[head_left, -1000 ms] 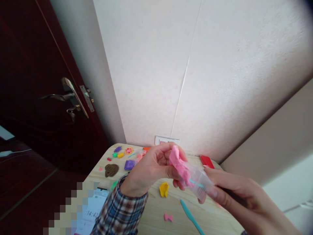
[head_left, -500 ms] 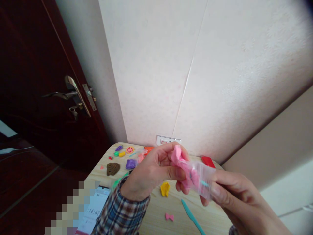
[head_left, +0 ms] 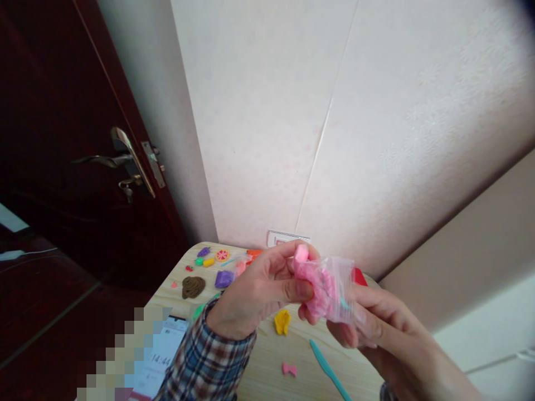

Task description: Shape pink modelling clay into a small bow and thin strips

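Note:
Pink modelling clay (head_left: 318, 287) is held up over the table, most of it inside a clear plastic bag (head_left: 343, 278). My left hand (head_left: 267, 284) pinches the clay between thumb and fingers, and a pink lump sticks up at its fingertips. On the other side, my right hand (head_left: 376, 320) grips the bag by its right end. Something teal shows through the plastic near those fingers. Below the hands lie a small pink clay bow (head_left: 289, 369), a yellow clay piece (head_left: 282, 322) and a teal plastic knife (head_left: 328, 367).
At the table's far left sit a brown coiled clay piece (head_left: 193, 287), a purple clay pack (head_left: 224, 278), a citrus slice (head_left: 222, 255) and small clay fruits. A phone (head_left: 156, 356) lies at front left. Something red (head_left: 359, 277) is behind my right hand. The wall (head_left: 259, 139) borders the table.
The bag has shifted left over the pink clay, covering more of it. My right hand has moved left, closer to my left hand, which stays nearly in place.

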A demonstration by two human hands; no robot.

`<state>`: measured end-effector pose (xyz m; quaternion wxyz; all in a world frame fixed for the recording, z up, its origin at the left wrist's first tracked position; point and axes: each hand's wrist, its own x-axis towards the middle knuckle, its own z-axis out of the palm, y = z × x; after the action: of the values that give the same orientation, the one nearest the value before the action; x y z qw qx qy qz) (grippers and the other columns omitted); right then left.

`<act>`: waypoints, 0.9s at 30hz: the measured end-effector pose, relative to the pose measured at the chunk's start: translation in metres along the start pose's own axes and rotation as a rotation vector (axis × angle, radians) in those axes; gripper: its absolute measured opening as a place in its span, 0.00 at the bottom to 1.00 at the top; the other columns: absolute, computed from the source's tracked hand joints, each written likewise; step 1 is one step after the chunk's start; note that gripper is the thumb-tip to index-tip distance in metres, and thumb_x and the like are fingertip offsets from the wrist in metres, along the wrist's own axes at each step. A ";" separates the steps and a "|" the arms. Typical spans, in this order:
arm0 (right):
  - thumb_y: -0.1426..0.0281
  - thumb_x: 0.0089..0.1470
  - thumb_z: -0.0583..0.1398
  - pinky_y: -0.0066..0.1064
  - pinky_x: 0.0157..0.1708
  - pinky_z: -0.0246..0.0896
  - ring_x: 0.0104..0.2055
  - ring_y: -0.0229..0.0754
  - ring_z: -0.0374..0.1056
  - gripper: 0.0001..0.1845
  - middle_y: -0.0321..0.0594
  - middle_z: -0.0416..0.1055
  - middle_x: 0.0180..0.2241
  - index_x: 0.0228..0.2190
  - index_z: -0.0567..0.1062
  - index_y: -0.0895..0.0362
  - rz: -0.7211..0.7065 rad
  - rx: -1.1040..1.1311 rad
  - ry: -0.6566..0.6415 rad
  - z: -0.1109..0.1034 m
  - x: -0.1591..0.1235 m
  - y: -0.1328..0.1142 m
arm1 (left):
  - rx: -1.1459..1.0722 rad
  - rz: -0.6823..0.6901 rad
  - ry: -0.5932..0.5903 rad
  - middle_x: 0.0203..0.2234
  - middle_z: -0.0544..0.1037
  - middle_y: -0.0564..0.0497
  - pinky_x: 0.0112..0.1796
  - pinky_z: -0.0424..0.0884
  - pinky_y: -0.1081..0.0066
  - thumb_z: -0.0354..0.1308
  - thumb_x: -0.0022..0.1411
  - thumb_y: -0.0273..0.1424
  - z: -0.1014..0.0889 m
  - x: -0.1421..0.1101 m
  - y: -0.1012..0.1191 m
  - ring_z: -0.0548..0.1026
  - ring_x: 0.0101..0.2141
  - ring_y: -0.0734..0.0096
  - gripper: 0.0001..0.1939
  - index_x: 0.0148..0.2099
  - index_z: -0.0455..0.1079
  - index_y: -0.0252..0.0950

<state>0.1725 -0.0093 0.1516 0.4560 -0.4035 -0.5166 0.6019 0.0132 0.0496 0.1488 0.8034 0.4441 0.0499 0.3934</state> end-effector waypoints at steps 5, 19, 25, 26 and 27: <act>0.57 0.47 0.62 0.25 0.24 0.49 0.23 0.32 0.48 0.19 0.32 0.54 0.19 0.17 0.67 0.58 0.116 0.172 -0.085 0.005 0.001 0.000 | 0.032 0.019 -0.003 0.21 0.70 0.56 0.21 0.64 0.83 0.68 0.51 0.32 -0.001 0.000 0.002 0.68 0.20 0.83 0.15 0.36 0.66 0.32; 0.60 0.49 0.62 0.26 0.21 0.39 0.22 0.31 0.41 0.16 0.30 0.47 0.19 0.19 0.67 0.57 0.093 0.329 -0.085 0.006 0.006 0.005 | 0.152 0.115 0.041 0.22 0.70 0.55 0.26 0.63 0.80 0.64 0.56 0.31 -0.003 -0.001 0.006 0.69 0.22 0.81 0.12 0.33 0.63 0.34; 0.54 0.50 0.59 0.26 0.22 0.42 0.22 0.32 0.42 0.21 0.31 0.49 0.19 0.19 0.66 0.57 0.025 0.037 0.062 0.000 0.002 0.002 | 0.136 0.081 0.042 0.24 0.70 0.54 0.25 0.63 0.80 0.64 0.56 0.31 -0.007 0.000 0.006 0.68 0.24 0.80 0.12 0.35 0.63 0.33; 0.52 0.50 0.59 0.26 0.22 0.42 0.22 0.32 0.42 0.23 0.31 0.49 0.18 0.18 0.66 0.57 0.010 -0.011 0.091 0.000 0.002 0.001 | 0.132 0.078 0.048 0.24 0.70 0.54 0.25 0.63 0.80 0.64 0.55 0.31 -0.007 0.000 0.006 0.68 0.24 0.80 0.12 0.35 0.64 0.33; 0.51 0.50 0.58 0.26 0.22 0.42 0.22 0.32 0.42 0.23 0.30 0.48 0.18 0.18 0.66 0.57 0.004 -0.044 0.125 0.000 0.001 -0.001 | 0.125 0.074 0.058 0.24 0.69 0.54 0.25 0.63 0.80 0.64 0.55 0.31 -0.007 0.001 0.005 0.68 0.24 0.80 0.11 0.35 0.64 0.33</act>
<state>0.1718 -0.0081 0.1525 0.4772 -0.4514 -0.4994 0.5649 0.0073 0.0566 0.1487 0.7572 0.4834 0.0811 0.4317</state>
